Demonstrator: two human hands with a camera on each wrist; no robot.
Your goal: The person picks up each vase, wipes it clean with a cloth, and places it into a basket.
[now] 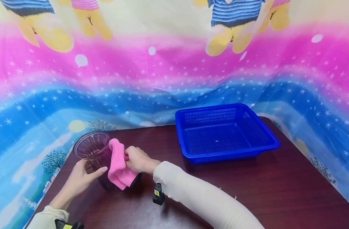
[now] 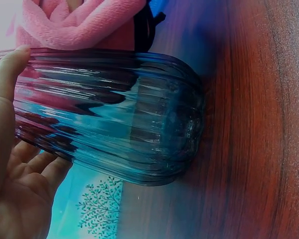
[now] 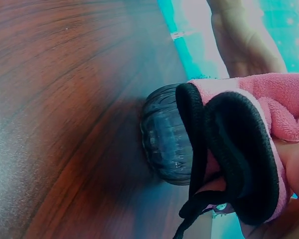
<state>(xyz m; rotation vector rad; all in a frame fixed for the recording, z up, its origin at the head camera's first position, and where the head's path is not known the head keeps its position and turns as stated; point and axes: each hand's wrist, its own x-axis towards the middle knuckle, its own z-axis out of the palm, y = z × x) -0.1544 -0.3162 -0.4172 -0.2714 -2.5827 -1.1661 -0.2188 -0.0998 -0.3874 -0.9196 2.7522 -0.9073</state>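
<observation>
A ribbed, see-through glass vase (image 1: pixel 101 159) with a flared rim stands upright at the table's left side. My left hand (image 1: pixel 80 178) grips it, thumb on the near side and fingers round the other; the left wrist view shows the clear ribbed body (image 2: pixel 109 119) down to its base. A pink fuzzy cloth (image 1: pixel 117 165) lies against the vase's right side, bunched in my right hand (image 1: pixel 138 160). In the right wrist view the cloth's black edging and a black cord (image 3: pixel 194 206) hang in front of the vase (image 3: pixel 164 134), hiding much of it.
A blue plastic basket (image 1: pixel 226 140) with slotted walls sits at the back right of the dark red-brown wooden table (image 1: pixel 214 181). A printed cloth backdrop (image 1: pixel 151 82) hangs closely behind the table and along its sides.
</observation>
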